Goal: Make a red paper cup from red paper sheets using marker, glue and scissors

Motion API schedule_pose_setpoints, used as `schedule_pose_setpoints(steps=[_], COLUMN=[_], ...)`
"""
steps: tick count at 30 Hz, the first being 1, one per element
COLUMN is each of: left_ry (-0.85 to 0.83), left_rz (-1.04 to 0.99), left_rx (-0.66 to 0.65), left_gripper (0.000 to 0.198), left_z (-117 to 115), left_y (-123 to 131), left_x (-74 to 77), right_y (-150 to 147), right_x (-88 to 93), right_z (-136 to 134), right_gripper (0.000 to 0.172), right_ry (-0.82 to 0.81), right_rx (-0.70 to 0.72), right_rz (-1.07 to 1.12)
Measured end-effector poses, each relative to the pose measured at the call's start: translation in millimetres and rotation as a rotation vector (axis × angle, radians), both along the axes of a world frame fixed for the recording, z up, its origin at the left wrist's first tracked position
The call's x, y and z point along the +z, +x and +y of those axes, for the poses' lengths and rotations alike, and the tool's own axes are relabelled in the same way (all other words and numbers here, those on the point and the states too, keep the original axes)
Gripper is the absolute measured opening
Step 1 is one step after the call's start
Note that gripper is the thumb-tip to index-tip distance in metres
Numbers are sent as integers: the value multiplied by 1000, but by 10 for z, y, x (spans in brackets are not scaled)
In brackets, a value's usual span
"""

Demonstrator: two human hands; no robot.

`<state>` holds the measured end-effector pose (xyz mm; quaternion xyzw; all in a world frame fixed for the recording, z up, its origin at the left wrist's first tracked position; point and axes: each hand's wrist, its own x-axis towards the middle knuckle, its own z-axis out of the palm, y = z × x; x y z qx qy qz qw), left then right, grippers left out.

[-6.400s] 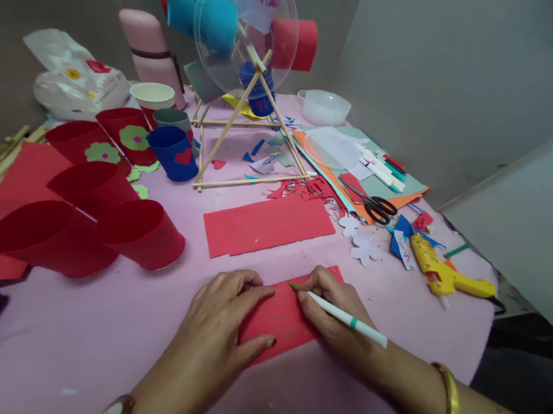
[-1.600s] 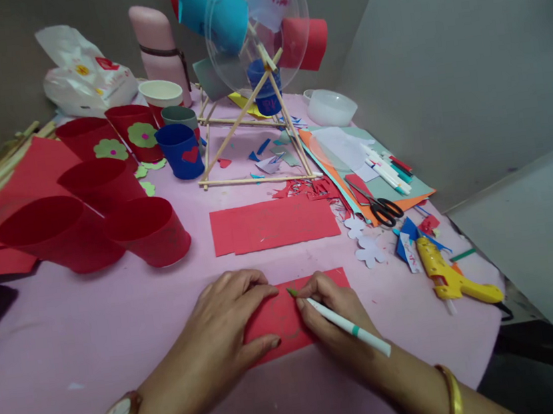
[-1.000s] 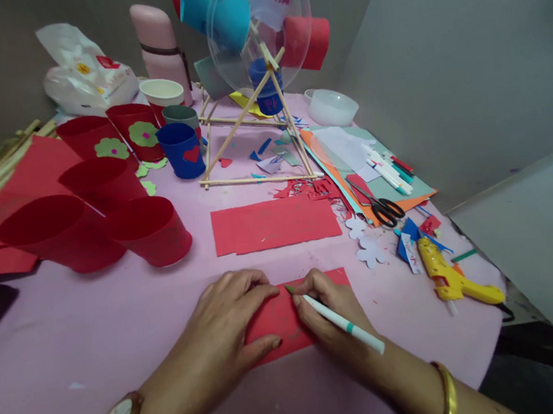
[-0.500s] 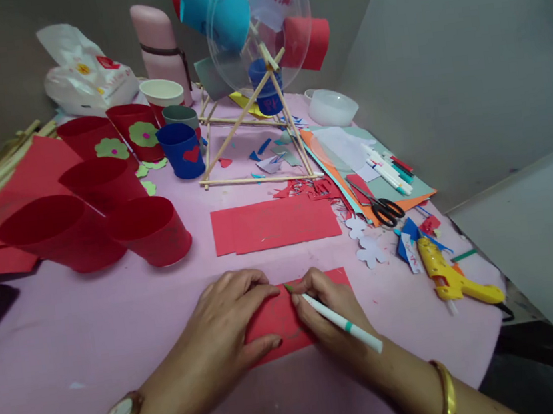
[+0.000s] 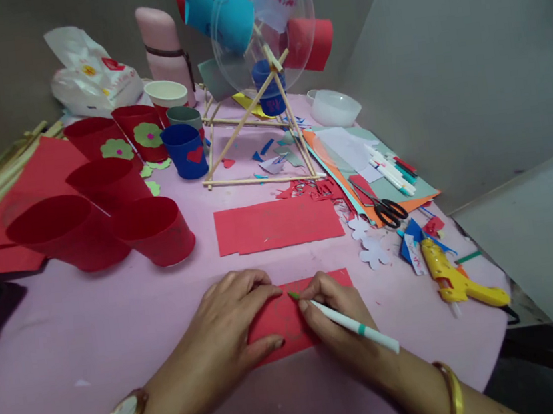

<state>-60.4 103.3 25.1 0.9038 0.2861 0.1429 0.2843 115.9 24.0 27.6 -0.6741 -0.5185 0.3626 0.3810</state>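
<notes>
A small red paper strip (image 5: 283, 320) lies on the pink tabletop (image 5: 119, 320) near the front edge. My left hand (image 5: 225, 327) rests flat on its left end, fingers stretched out, pinning it down. My right hand (image 5: 338, 323) is closed on a white pen with a green tip (image 5: 351, 324), and the tip touches the strip near its top edge. A larger red paper rectangle (image 5: 278, 223) lies just beyond the strip.
Red paper cups (image 5: 153, 229) lie at the left, a blue cup (image 5: 186, 149) behind them. A stick-framed wheel model (image 5: 257, 48) stands at the back. Scissors (image 5: 382, 207), markers (image 5: 388, 173), a yellow glue gun (image 5: 449, 276) and white paper flowers (image 5: 373, 252) crowd the right side.
The pen tip has made small strokes on the red strip, drifting slightly right. My left hand has stayed put. The view shifted a little.
</notes>
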Motion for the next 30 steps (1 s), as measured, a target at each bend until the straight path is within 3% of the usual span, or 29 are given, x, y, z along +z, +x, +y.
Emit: schedule_pose_setpoints(steps=[10, 30], left_ry=[-6, 6], left_rz=[3, -8], left_rx=[6, -11], left_gripper=[44, 44], left_z=[-1, 2], left_y=[1, -3], left_x=[14, -7], right_y=[7, 13], right_x=[24, -9], right_z=[-10, 23], right_gripper=[6, 6], right_ry=[-68, -54], right_rx=[20, 45], right_rz=[-49, -134])
